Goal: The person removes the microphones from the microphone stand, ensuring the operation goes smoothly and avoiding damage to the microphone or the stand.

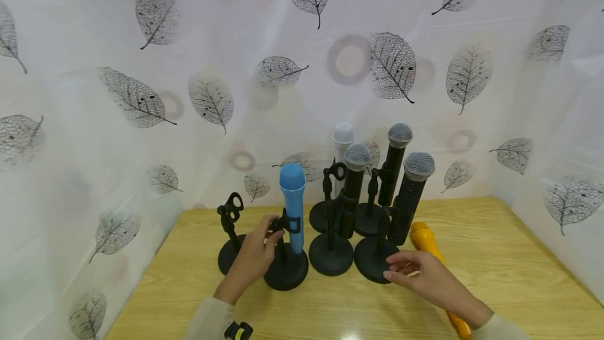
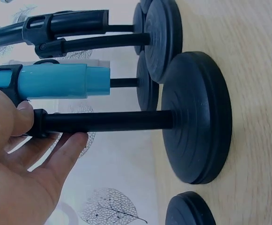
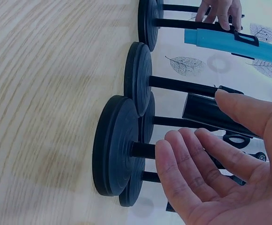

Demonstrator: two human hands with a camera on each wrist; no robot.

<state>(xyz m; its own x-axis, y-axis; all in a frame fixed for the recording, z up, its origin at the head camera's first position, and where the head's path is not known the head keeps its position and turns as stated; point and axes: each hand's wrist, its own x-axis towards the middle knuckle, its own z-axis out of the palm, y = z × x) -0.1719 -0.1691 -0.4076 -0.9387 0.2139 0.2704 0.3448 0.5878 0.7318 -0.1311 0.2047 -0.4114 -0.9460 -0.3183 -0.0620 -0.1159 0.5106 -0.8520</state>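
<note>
A blue microphone (image 1: 293, 198) sits upright in the clip of a black microphone stand (image 1: 286, 272). My left hand (image 1: 257, 248) pinches that stand near its top joint, just below the clip, with thumb and fingers around it in the left wrist view. My right hand (image 1: 422, 274) is held in the air by the front right stand (image 1: 376, 258), its fingers loosely bent and nothing in them. That stand carries a speckled black microphone (image 1: 409, 201). Under and behind the right forearm lies an orange microphone (image 1: 427, 240), partly hidden by the hand.
Left of the blue microphone is a stand with a bare clip (image 1: 231, 209). Behind stand a white microphone (image 1: 343, 135), black microphones (image 1: 355, 182) in stands, and a leaf-patterned sheet (image 1: 278, 9). All rest on a wooden table (image 1: 321, 308).
</note>
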